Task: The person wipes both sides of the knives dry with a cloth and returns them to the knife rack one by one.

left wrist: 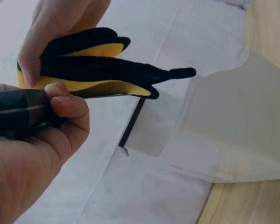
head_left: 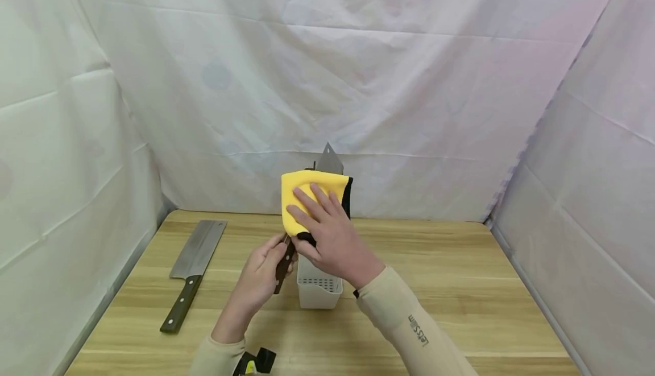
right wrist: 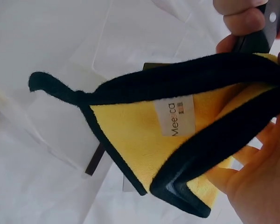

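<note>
My left hand (head_left: 263,271) grips the dark riveted handle of a cleaver (head_left: 287,257). Its blade runs up behind a yellow cloth (head_left: 319,178) with black edging, and a metal corner with a small hole shows above the cloth. My right hand (head_left: 335,236) presses on the yellow side with straight, spread fingers. In the right wrist view the folded cloth (right wrist: 130,135) shows a white label. Most of the blade is hidden by the cloth. The left wrist view shows a thin blade edge under the cloth, beside the handle.
A second cleaver (head_left: 198,251) lies on the left of the wooden table (head_left: 435,285), handle toward me. Below my hands stands a white holder (head_left: 318,297) with a perforated inside. A black object with a yellow-green part (head_left: 251,366) is near the bottom edge. White curtains (head_left: 409,108) enclose the table.
</note>
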A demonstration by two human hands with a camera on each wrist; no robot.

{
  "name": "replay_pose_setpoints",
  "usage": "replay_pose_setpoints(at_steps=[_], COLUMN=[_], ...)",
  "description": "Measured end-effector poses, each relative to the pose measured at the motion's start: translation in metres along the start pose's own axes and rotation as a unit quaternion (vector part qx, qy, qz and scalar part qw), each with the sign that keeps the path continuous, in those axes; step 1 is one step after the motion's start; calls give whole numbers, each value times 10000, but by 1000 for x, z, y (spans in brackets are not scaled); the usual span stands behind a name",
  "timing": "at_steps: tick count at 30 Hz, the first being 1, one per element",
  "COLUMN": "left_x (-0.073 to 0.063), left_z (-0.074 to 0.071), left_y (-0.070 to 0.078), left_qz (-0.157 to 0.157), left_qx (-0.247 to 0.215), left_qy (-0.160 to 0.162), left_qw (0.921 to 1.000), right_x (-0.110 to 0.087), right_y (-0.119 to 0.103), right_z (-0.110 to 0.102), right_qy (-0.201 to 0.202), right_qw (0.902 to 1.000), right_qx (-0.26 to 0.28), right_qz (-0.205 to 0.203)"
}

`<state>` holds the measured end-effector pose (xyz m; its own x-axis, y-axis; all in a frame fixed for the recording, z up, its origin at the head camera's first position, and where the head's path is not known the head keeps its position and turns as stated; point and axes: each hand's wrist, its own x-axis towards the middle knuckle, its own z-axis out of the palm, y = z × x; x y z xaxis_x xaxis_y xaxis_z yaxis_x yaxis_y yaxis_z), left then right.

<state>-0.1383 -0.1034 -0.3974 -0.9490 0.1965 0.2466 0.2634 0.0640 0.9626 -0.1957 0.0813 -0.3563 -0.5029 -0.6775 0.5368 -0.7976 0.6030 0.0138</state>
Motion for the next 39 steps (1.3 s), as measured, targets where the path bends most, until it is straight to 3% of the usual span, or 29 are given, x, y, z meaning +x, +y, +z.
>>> replay_pose_setpoints(at_steps=[11,20,26,32,39], left_x=[0,-1,-2,-3,-4], left_z=[3,3,3,1,-2], left_y=[0,-1,1,2,5], left_qz=[404,578,523,435,218], left_qx=[336,0,-207,-443,-687], left_qy=[-110,33,47,-171,-668], left_qw=[9986,9983,9984,9979,9952], right_x=[8,12,15,16,16], right_y=[26,38,39,38,34], right_z=[-2,-5,-11,-15,-14], right_qy=[507,1014,933,1023,1033], right_qw=[9971,9883,9826,9810,9827], right_qx=[219,796,945,1006,1039], right_qz=[521,816,1298,1306,1128])
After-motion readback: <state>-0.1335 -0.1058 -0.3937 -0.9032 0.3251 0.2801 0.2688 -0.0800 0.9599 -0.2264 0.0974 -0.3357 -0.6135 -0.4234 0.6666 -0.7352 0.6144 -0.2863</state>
